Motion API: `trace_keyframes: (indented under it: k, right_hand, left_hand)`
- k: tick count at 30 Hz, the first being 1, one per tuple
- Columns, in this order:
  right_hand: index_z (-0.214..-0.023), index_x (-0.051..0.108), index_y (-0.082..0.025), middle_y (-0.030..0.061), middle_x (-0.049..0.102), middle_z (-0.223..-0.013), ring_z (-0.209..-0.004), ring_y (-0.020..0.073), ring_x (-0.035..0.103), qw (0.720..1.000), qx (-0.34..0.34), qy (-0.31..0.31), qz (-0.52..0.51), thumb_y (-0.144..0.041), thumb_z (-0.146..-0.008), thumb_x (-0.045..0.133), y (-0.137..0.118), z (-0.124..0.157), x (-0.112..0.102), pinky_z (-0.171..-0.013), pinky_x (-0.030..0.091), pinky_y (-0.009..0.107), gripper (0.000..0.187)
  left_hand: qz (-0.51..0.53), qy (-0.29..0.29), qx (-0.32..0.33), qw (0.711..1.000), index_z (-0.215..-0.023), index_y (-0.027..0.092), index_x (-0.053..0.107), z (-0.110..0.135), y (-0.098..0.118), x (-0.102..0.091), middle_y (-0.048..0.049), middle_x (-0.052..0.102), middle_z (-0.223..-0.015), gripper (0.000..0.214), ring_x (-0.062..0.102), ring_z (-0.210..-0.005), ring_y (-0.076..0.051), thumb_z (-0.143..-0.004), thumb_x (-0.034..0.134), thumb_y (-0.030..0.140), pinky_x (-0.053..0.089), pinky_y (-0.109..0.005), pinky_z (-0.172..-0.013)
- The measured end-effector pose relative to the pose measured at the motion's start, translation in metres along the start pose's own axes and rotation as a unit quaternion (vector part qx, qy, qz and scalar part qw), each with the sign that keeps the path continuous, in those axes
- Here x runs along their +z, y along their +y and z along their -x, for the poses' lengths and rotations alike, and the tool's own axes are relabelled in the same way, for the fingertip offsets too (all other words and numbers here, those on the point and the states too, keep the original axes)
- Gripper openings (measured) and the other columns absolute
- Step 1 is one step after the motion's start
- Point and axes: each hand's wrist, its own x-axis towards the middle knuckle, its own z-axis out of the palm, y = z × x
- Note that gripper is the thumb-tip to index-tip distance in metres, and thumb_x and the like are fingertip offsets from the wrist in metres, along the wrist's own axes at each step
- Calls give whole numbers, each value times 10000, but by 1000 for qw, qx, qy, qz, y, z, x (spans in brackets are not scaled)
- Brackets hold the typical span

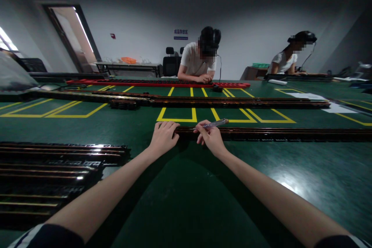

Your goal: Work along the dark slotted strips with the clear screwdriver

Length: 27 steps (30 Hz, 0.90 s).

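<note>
A long dark rail with copper-coloured strips (279, 134) lies on the green table, running from my hands off to the right. At its left end my left hand (164, 136) is closed, fingers curled over the far side and thumb on the near side. My right hand (211, 138) is closed around a slim screwdriver (216, 123) with a clear handle. The handle leans up to the right, and the thin shaft points left along the rail, towards my left hand. Where the tip meets the rail is too small to tell.
Several similar rails (58, 150) lie at the left. Another long row of rails (232, 102) crosses the table further back. Beyond it, a person (197, 62) leans over a red rack (116, 82). A second person (283, 62) works at the right, behind papers (338, 107).
</note>
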Motion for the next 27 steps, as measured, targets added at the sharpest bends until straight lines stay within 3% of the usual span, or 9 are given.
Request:
trace_keyframes:
  k: [11, 18, 27]
  right_hand:
    - [-793, 536, -182, 23, 664, -728, -417, 90, 579, 1000, 3, -1, 22, -425, -839, 541, 1, -1, 0, -340, 409, 173, 247]
    - [-789, 545, -181, 34, 671, -743, -435, 94, 582, 1000, -1, 5, 14, -452, -834, 543, -3, 1, 0, -352, 416, 182, 274]
    - [-798, 560, -183, 30, 679, -773, -442, 90, 576, 999, 7, -21, 35, -404, -829, 563, -5, 1, -1, -372, 410, 188, 223]
  left_hand:
    - [-31, 29, 30, 999, -1104, 154, 619, 2, -1, 3, -99, 671, -1110, 398, 572, -1081, -243, -805, 370, 72, 304, -499, -1010]
    - [-7, -7, 19, 1000, -1134, 151, 595, 0, -4, 1, -88, 666, -1136, 428, 580, -1091, -208, -815, 326, 56, 364, -435, -989]
    - [2, -25, 12, 1000, -1126, 161, 578, 0, -1, -2, -95, 664, -1113, 341, 592, -1038, -224, -851, 400, 255, 387, -423, -945]
